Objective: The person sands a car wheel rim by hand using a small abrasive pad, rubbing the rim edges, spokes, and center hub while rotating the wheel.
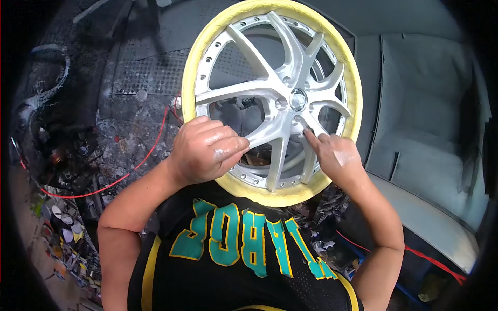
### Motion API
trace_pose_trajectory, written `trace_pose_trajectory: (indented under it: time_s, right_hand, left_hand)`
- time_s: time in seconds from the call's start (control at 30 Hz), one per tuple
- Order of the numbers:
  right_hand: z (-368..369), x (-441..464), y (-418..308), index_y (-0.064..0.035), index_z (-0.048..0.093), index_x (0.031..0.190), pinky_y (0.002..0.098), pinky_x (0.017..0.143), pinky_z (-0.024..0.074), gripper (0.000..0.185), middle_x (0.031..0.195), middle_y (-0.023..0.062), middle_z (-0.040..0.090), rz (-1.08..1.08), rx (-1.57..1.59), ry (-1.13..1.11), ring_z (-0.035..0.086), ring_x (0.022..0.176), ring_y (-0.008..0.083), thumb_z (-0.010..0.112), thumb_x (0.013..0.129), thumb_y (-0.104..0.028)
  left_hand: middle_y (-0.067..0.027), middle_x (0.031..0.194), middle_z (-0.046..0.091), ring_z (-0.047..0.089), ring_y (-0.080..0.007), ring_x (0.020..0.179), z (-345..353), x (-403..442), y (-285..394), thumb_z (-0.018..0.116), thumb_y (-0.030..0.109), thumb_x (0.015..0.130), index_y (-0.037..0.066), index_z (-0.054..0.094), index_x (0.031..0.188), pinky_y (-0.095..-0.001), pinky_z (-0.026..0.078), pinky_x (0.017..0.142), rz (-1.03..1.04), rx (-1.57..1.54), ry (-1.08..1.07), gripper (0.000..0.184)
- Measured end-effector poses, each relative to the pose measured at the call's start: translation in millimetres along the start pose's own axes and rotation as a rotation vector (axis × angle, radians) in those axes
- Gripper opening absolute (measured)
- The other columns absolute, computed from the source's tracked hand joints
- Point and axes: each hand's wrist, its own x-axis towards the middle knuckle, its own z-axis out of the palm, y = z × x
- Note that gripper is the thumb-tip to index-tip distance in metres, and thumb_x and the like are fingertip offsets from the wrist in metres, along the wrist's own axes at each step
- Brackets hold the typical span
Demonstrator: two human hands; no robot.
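A silver multi-spoke wheel rim (294, 57) faces me, its outer edge wrapped in yellow masking tape (355, 85). At its middle sits a shiny round hub (298, 100). My left hand (210, 149) is closed at the lower left of the wheel, its fingertips against a spoke end; whether it pinches anything small is hidden. My right hand (334, 154) is at the lower right, with its index finger stretched onto a spoke near the hub and the other fingers bent. Whitish residue marks the backs of both hands.
A red hose (129, 173) curves across the dirty floor at left. Scattered debris (65, 233) lies at lower left. Grey panels (425, 114) stand at right, with a pale curved panel (420, 207) below them. Another red hose (436, 263) runs at lower right.
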Motion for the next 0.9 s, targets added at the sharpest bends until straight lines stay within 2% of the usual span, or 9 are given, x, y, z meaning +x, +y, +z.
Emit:
trace_pose_trajectory:
  time_s: [0.1, 0.33, 0.4, 0.43, 0.57, 0.63, 0.7, 0.9]
  right_hand:
    - [0.2, 23.8, 5.2, -0.0153, 0.071, 0.141, 0.0388, 0.067, 0.0593, 0.046, 0.086, 0.0036, 0.07, -0.056, 0.019, 0.175, 0.074, 0.079, 0.0211, 0.061, 0.096, -0.014]
    - [5.0, -2.1, 8.4, -0.0144, 0.069, 0.142, 0.0418, 0.066, 0.0589, 0.045, 0.089, 0.0045, 0.071, -0.01, 0.084, 0.063, 0.074, 0.082, 0.0244, 0.06, 0.099, -0.016]
    - [-0.9, 20.1, 6.7, -0.0139, 0.064, 0.15, 0.0432, 0.07, 0.0589, 0.054, 0.089, 0.0089, 0.069, -0.002, 0.163, 0.073, 0.073, 0.085, 0.0282, 0.056, 0.097, -0.008]
    - [-0.7, 24.7, 7.4, -0.0136, 0.064, 0.15, 0.0435, 0.07, 0.0588, 0.053, 0.088, 0.0098, 0.069, -0.027, 0.186, 0.115, 0.073, 0.084, 0.0295, 0.056, 0.097, -0.008]
    - [13.8, -5.3, 4.0, -0.0132, 0.066, 0.147, 0.0442, 0.069, 0.0582, 0.05, 0.087, 0.0098, 0.068, 0.032, 0.239, 0.11, 0.073, 0.081, 0.0298, 0.058, 0.097, -0.01]
    - [13.4, -20.2, 0.2, -0.0136, 0.07, 0.14, 0.0441, 0.064, 0.0592, 0.043, 0.086, 0.0068, 0.072, 0.046, 0.181, 0.099, 0.075, 0.078, 0.0273, 0.059, 0.099, -0.014]
    - [7.3, -7.2, -0.6, -0.0133, 0.069, 0.142, 0.0443, 0.066, 0.0589, 0.045, 0.087, 0.008, 0.071, 0.057, 0.211, 0.115, 0.074, 0.08, 0.0287, 0.059, 0.099, -0.013]
    - [14.9, 2.9, 2.5, -0.0131, 0.068, 0.145, 0.045, 0.069, 0.0593, 0.047, 0.087, 0.0094, 0.071, 0.074, 0.278, 0.141, 0.074, 0.081, 0.0302, 0.057, 0.1, -0.013]
  left_hand:
    - [0.0016, 0.079, 0.07, 0.064, -0.0203, 0.067, 0.0, 0.3, -0.6, 0.087, 0.014, 0.079, 0.013, 0.077, 0.091, -0.0368, 0.044, 0.06, 0.019, 0.0, -0.002, 0.015]
    - [0.0026, 0.079, 0.07, 0.064, -0.0194, 0.066, 0.6, 0.4, 1.1, 0.087, 0.013, 0.078, 0.014, 0.077, 0.091, -0.0356, 0.044, 0.059, 0.017, 0.005, -0.03, 0.017]
    - [0.0027, 0.079, 0.07, 0.064, -0.0192, 0.066, 1.3, 1.7, 0.0, 0.087, 0.012, 0.077, 0.015, 0.077, 0.091, -0.0354, 0.043, 0.059, 0.027, 0.002, -0.005, 0.017]
    - [0.0027, 0.079, 0.07, 0.064, -0.0192, 0.066, 1.8, 1.5, -0.7, 0.087, 0.012, 0.077, 0.015, 0.077, 0.091, -0.0354, 0.043, 0.059, 0.038, 0.001, -0.014, 0.017]
    - [0.0026, 0.078, 0.07, 0.064, -0.0189, 0.066, -0.1, 1.4, 0.1, 0.087, 0.011, 0.077, 0.015, 0.077, 0.091, -0.0352, 0.043, 0.059, 0.041, 0.014, -0.038, 0.017]
    - [0.0024, 0.077, 0.069, 0.064, -0.0189, 0.067, 0.6, 3.0, 1.6, 0.087, 0.011, 0.077, 0.015, 0.077, 0.091, -0.0351, 0.043, 0.059, 0.036, 0.017, -0.041, 0.017]
    - [-0.0014, 0.08, 0.074, 0.068, -0.023, 0.067, -0.8, 6.6, 2.8, 0.086, 0.003, 0.073, 0.012, 0.075, 0.09, -0.0367, 0.046, 0.06, 0.035, 0.03, -0.05, 0.022]
    - [-0.0042, 0.081, 0.076, 0.069, -0.0237, 0.067, -3.0, 7.8, 6.2, 0.086, 0.001, 0.074, 0.009, 0.075, 0.091, -0.0365, 0.045, 0.061, 0.056, 0.005, -0.117, 0.021]
